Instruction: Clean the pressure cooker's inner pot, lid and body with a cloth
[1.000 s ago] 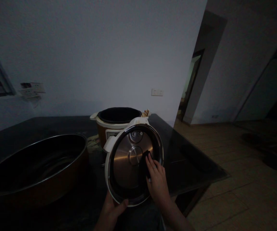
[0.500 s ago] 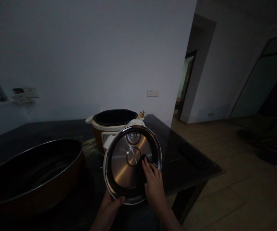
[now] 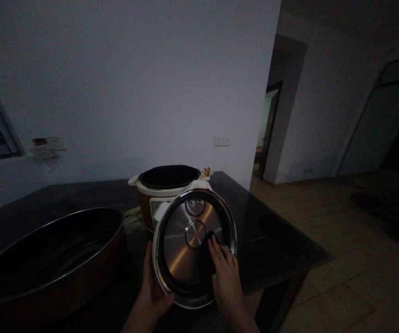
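Observation:
I hold a round cooker lid (image 3: 185,240) upright, its shiny steel underside facing me. My left hand (image 3: 151,291) grips the lid's lower left rim from behind, thumb on the rim. My right hand (image 3: 225,277) presses a small dark cloth (image 3: 206,254) flat against the steel plate, right of its centre knob. Behind the lid stands the open brown and white cooker body (image 3: 166,187) with a dark inner pot.
A large dark basin (image 3: 46,259) sits on the dark table (image 3: 276,231) at my left. The table's right edge drops to a tiled floor (image 3: 341,277). A white wall with sockets (image 3: 222,141) is behind; a doorway (image 3: 267,129) opens at right.
My left hand slid from the lid's bottom edge up along its left rim. The right hand with the cloth stays on the plate's right part, shifting slightly.

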The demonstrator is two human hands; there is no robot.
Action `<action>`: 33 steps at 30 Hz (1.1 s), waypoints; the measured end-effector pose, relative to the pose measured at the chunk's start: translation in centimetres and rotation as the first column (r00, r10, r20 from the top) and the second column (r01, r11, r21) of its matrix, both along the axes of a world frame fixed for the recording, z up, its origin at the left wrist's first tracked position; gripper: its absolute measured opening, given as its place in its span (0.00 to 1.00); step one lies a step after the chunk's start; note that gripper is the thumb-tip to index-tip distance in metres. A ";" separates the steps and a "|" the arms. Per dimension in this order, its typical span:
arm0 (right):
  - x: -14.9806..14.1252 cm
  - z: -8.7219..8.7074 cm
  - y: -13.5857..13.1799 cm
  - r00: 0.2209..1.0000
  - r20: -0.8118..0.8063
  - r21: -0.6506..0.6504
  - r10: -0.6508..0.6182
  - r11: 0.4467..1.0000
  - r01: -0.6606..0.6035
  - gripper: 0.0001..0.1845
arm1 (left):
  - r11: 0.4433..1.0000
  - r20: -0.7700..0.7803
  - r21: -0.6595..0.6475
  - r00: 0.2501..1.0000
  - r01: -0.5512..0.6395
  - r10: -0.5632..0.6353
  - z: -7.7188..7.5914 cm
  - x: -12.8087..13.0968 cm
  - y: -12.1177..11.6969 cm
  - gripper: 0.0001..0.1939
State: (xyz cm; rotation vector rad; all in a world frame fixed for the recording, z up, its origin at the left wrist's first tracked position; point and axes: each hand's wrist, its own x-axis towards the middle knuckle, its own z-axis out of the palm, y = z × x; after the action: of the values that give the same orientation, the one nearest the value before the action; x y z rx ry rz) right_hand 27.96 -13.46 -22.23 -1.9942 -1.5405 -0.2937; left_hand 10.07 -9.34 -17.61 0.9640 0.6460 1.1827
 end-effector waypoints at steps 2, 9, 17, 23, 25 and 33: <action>0.0 0.0 0.0 0.999 -0.034 -0.024 -0.007 1.000 0.006 0.50 | 1.000 0.033 0.008 0.999 0.011 -0.012 1.9 -0.6 0.9 0.62; 0.1 0.3 0.0 0.994 -0.106 0.010 0.040 0.999 -0.039 0.47 | 0.996 -0.066 -0.038 0.994 0.084 -0.086 5.6 0.0 5.6 0.45; 1.6 -0.6 0.5 0.912 -0.316 0.284 0.262 0.943 -0.172 0.45 | 0.997 0.178 -0.050 0.983 0.054 -0.044 4.7 2.0 5.5 0.39; 4.0 3.1 0.8 0.554 -0.781 0.452 0.288 0.873 0.184 0.20 | 0.993 0.183 -0.115 0.983 0.020 0.001 4.3 2.1 5.7 0.41; 4.4 5.0 1.0 0.570 -0.773 0.519 0.280 0.794 0.315 0.22 | 0.992 0.199 -0.123 0.980 0.034 -0.009 4.2 2.2 5.7 0.42; 3.4 8.9 6.8 0.877 -0.356 0.636 0.324 0.771 -0.027 0.27 | 0.991 0.228 -0.125 0.973 0.058 -0.028 3.8 2.7 5.4 0.35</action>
State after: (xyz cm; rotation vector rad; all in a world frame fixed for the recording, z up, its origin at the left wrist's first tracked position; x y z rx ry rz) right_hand 31.40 -6.67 -13.32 -1.2633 -1.1252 -0.2000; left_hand 12.81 -3.95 -13.82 0.7173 0.5109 1.1763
